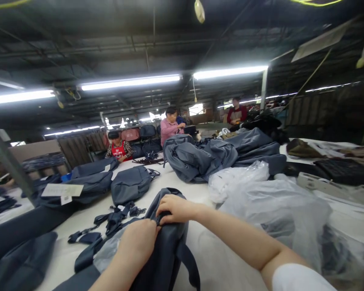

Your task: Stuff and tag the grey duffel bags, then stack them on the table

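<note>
A dark blue-grey backpack (166, 246) stands on the white table (214, 246) right in front of me, a strap hanging off its right side. My left hand (141, 238) is closed on the backpack's upper edge, its fingertips partly hidden. Close beside it, my right hand (174, 208) grips the fabric near the top, fingers curled over into a dark fold. The two hands almost touch. Dark straps with buckles (113, 222) and a piece of clear plastic (107, 252) lie left of the backpack.
More backpacks (130, 184) lie to the left, and a large pile (200, 157) sits further back. Clear plastic bags (276, 206) cover the right side. Across the table are a person in a red apron (118, 150), one in pink (169, 128) and one in dark red (237, 114).
</note>
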`<state>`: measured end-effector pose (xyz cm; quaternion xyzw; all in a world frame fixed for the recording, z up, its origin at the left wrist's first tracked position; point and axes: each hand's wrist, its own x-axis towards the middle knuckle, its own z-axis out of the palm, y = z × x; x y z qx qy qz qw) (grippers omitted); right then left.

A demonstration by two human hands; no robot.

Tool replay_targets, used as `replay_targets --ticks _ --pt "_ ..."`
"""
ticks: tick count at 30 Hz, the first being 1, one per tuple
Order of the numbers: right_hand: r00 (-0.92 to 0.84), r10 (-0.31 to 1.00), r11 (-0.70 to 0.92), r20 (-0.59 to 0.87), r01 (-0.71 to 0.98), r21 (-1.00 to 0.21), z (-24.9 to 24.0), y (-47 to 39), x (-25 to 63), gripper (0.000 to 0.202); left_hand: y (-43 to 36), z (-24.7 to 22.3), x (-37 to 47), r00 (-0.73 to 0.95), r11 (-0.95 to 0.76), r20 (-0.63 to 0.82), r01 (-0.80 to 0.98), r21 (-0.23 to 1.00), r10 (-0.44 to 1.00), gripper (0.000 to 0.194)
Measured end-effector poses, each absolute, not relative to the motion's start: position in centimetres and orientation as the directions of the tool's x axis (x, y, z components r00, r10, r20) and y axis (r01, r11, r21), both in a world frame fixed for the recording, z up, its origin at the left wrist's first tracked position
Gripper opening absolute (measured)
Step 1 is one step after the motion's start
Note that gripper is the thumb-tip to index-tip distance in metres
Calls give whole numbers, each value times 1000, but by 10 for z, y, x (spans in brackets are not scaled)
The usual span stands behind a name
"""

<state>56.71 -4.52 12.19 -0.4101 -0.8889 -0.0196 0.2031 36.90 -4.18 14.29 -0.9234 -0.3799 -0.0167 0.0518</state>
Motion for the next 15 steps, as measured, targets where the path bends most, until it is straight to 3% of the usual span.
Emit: replay_targets --ticks 4,8,12,15 --pt "-549 736 644 396 748 -160 127 -43 561 32 -53 159 361 671 -659 97 740 -132 735 45" --pt "-556 717 674 420 707 -215 129 -33 556 31 -60 171 347 646 -638 92 763 -103 758 46" --pt "-495 747 637 444 725 -262 131 -25 558 26 -60 180 295 540 -540 11 842 2 842 46" --pt "-431 791 580 434 753 -311 133 -13 560 22 -59 180 227 427 -421 -6 894 153 904 47"
